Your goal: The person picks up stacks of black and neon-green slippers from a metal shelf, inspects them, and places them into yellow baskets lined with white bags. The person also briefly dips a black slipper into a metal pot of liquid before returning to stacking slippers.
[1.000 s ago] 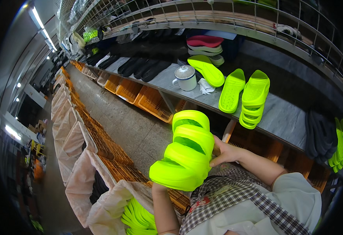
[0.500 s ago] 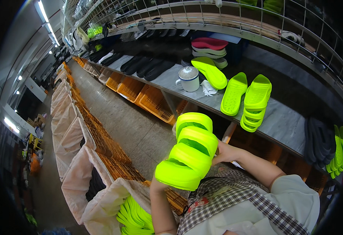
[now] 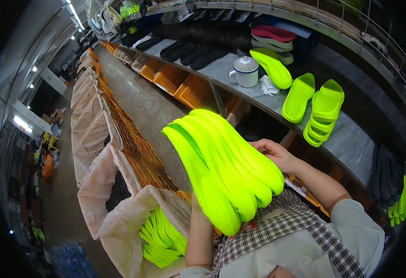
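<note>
In front of me I hold up a nested stack of bright yellow-green shoe soles point(image 3: 226, 167), tilted with their long curved sides showing. My right hand point(image 3: 273, 154) is at the stack's far right edge, with its fingers curled in against it. From below, my left forearm point(image 3: 199, 238) runs up behind the stack's near left end; that hand and its fingers are hidden by the soles. More soles of the same colour point(image 3: 163, 238) lie in a cloth-lined basket point(image 3: 119, 227) beside my left arm.
On the grey bench point(image 3: 351, 146) stand yellow-green soles point(image 3: 299, 98), another nested group point(image 3: 324, 113), a lidded white mug point(image 3: 245, 72), a white cloth point(image 3: 268, 85) and black soles point(image 3: 203, 58). Orange crates point(image 3: 168, 78) sit underneath. Lined baskets point(image 3: 89, 109) form a row at left.
The stack has turned from end-on to side-on, now showing the soles' long sides. My right hand has shifted slightly right and up, and the view has swung a little.
</note>
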A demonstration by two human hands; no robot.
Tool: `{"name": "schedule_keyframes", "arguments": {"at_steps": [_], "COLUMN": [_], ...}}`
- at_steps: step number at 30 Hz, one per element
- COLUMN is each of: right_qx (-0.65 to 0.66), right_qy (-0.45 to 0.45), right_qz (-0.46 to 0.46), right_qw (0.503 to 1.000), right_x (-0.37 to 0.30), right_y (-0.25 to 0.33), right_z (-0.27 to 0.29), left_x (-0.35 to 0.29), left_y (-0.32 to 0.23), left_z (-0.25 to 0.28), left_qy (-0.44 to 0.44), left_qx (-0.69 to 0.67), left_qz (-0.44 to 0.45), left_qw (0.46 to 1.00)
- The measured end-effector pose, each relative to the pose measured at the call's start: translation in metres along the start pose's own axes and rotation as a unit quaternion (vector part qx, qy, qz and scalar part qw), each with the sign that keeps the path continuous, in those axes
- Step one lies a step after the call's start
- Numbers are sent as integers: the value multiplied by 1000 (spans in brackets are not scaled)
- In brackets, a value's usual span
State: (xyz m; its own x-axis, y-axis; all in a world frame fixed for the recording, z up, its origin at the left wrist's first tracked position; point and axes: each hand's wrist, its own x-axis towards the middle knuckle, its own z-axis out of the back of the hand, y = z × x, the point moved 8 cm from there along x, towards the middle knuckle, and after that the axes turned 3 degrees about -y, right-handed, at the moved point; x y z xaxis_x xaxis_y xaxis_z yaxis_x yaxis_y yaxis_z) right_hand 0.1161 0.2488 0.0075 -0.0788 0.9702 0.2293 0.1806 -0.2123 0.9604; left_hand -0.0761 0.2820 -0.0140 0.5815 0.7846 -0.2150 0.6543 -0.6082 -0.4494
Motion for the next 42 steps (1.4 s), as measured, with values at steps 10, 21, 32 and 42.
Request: {"name": "schedule_keyframes", "arguments": {"at_steps": [10,21,32,42], "right_qx": [187,185,204,253], "right_qy": [-60,-59,-56,-66], "right_qz": [-85,-115,-136,-176], "right_qw": [977,974,968,949], "right_x": [-15,-19,-15,-14], "right_y": [-18,-37,-44,-57], "right_z": [-14,-17,-23,-28], "left_x": [-8,-7,-11,-11], "left_y": [-10,-3,-2,-5], "left_z": [3,43,52,58], "left_qy": [-52,-9,-106,-105], "left_qx": [19,-5,26,34], "left_qz": [-27,-15,-50,-13], "left_qw": [998,1000,993,994]}}
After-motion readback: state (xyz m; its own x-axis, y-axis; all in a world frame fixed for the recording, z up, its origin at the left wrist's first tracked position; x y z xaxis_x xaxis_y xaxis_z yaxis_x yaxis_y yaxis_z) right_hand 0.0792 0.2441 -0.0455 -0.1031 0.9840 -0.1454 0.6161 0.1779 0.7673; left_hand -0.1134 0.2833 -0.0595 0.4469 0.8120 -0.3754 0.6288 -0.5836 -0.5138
